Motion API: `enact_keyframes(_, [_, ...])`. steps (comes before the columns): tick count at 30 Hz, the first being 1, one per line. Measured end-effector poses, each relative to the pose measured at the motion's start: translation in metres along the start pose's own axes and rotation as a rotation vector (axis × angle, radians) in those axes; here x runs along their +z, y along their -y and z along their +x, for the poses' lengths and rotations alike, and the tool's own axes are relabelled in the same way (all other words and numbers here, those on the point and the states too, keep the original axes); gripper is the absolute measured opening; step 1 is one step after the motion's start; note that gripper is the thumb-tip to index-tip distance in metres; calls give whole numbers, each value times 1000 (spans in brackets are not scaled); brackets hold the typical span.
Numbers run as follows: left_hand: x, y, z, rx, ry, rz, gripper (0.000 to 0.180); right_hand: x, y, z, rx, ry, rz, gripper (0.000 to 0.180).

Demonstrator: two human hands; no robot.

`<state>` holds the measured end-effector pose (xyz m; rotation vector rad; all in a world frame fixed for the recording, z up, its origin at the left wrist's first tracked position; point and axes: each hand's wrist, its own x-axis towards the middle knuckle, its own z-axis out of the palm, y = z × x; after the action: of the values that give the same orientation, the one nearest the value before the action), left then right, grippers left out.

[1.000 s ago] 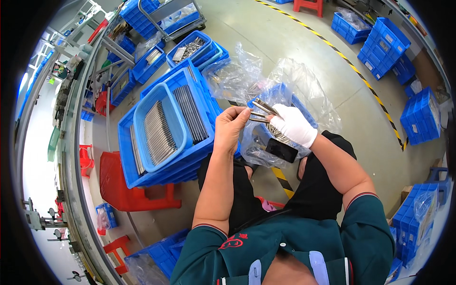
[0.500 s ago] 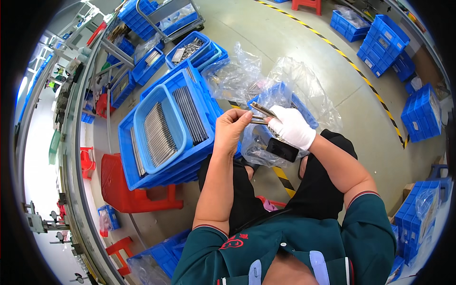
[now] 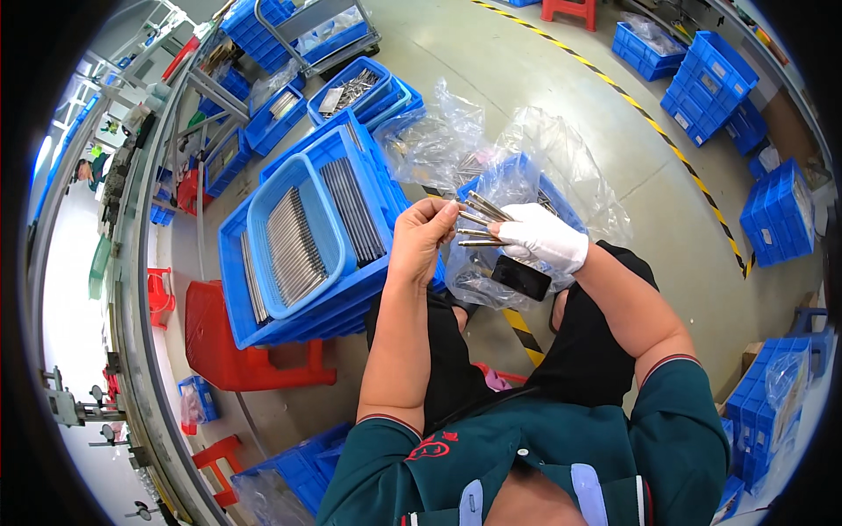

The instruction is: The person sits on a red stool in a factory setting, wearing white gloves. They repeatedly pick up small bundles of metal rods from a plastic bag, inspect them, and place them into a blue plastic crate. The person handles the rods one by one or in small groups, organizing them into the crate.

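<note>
Several thin metal rods (image 3: 481, 235) fan out from my right hand (image 3: 545, 238), which wears a white glove and is closed round them. My bare left hand (image 3: 424, 230) pinches the end of one rod between thumb and fingertips, just left of the glove. Below both hands is a blue bin (image 3: 561, 207) lined with clear plastic (image 3: 474, 279), with more metal pieces partly visible inside. A black phone-like slab (image 3: 521, 277) lies on the plastic beneath my right hand. To the left, a light-blue basket (image 3: 254, 219) holds a row of similar rods (image 3: 295, 247).
The basket rests in a large blue crate (image 3: 230, 272), beside dark rods (image 3: 353, 210). A red stool (image 3: 230, 342) stands left of my legs. Small metal parts fill another bin (image 3: 354, 91) farther off. Blue crates (image 3: 709, 84) are stacked at the right, beyond striped floor tape (image 3: 653, 118).
The rods in my right hand have spread from a tight bundle into a fan. My left hand has shifted slightly left and now pinches one rod's tip.
</note>
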<state>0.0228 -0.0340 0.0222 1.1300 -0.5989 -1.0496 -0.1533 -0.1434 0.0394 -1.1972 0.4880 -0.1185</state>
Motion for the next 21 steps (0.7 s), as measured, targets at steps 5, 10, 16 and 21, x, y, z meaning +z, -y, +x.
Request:
enact_keyframes(5, [-6, 2, 1, -18, 10, 32, 17, -3, -3, 1, -6, 22, 3, 20])
enact_keyframes(10, [-8, 0, 1, -50, 26, 28, 18, 1, 2, -1, 9, 9, -69, 21])
enact_keyframes(16, [-10, 0, 0, -54, 53, 8, 20, -3, 1, 0, 12, 32, -33, 21])
enact_keyframes(21, [-10, -3, -1, -71, 59, 4, 20, -2, -7, 4, -16, 34, 3, 20])
